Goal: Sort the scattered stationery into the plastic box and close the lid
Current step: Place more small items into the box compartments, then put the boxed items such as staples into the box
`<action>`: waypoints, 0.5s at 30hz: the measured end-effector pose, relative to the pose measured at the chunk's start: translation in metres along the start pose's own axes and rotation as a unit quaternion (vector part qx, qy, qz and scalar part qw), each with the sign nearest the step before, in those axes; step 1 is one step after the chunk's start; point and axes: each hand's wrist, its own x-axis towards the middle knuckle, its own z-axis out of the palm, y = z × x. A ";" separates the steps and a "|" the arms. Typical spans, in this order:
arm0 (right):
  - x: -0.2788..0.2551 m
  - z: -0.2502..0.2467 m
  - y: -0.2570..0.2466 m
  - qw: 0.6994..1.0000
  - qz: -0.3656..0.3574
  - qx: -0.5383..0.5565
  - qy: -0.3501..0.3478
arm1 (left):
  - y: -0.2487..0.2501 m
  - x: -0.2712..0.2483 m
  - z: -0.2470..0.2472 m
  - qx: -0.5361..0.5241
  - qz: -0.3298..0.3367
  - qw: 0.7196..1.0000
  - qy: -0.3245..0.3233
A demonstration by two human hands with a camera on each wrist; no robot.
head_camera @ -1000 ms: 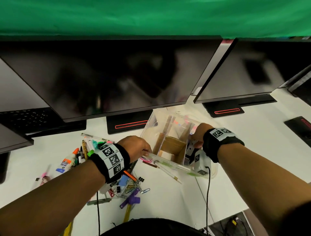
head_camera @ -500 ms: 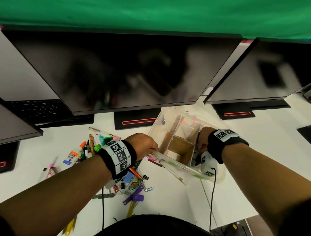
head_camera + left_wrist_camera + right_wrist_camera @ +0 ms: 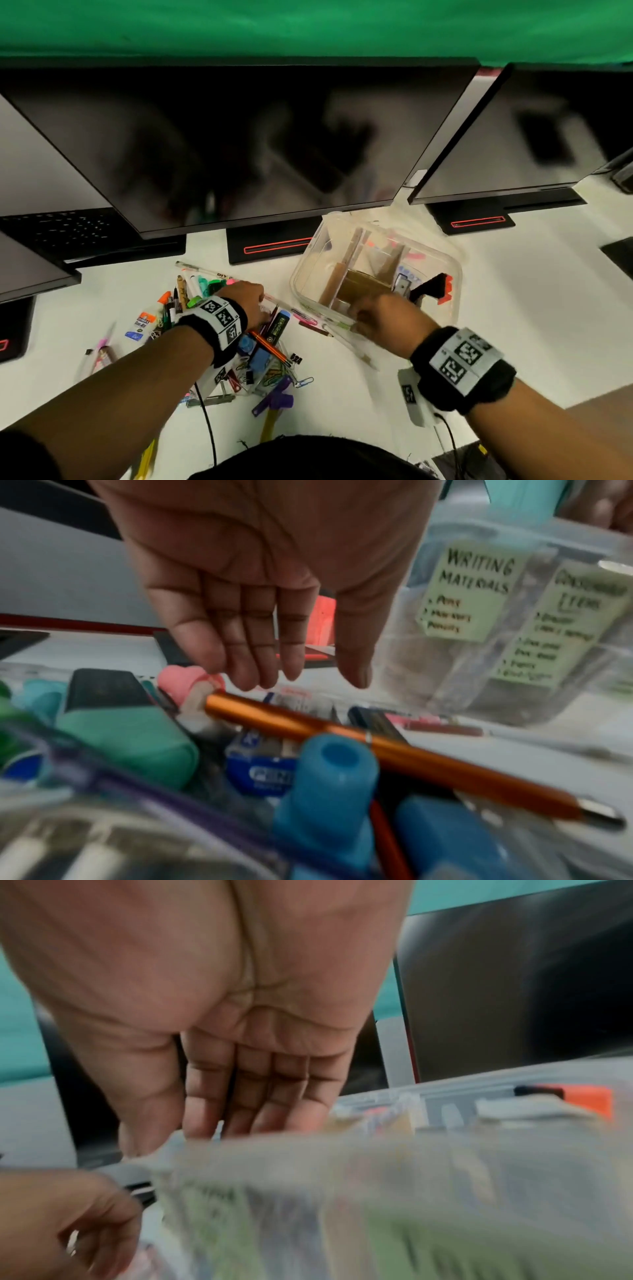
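Note:
A clear plastic box point(image 3: 308, 274) with cardboard dividers stands open on the white desk, right of centre. Green labels point(image 3: 472, 593) on its wall read "Writing materials" and another heading. Left of it lies the stationery pile point(image 3: 191, 291) of markers, pens and clips, with an orange pen point(image 3: 270, 346) point(image 3: 394, 753) on top. My left hand point(image 3: 260, 301) point(image 3: 308, 677) hovers over the pile with fingers straight and holds nothing. My right hand point(image 3: 363, 311) point(image 3: 222, 1129) reaches over the box's near rim, fingers straight, tips hidden behind the blurred box wall point(image 3: 445, 1177).
Dark monitors point(image 3: 239, 137) on black stands point(image 3: 274, 243) line the back of the desk, close behind the box. A black and orange item point(image 3: 435, 287) sits inside the box at its right. A glue bottle point(image 3: 140, 323) and loose pens lie at far left.
Both hands held the box by its sides before. The left hand has let go and dropped onto the pile. The right hand has come round to the box's near rim.

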 end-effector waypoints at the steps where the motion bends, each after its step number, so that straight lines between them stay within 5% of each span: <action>1: -0.001 0.009 0.001 1.000 -0.008 -0.001 0.002 | 0.001 0.002 0.005 0.011 0.004 1.000 -0.006; 15: -0.004 0.020 0.001 0.997 -0.036 0.024 0.058 | 0.008 0.008 0.025 0.035 0.015 0.999 -0.030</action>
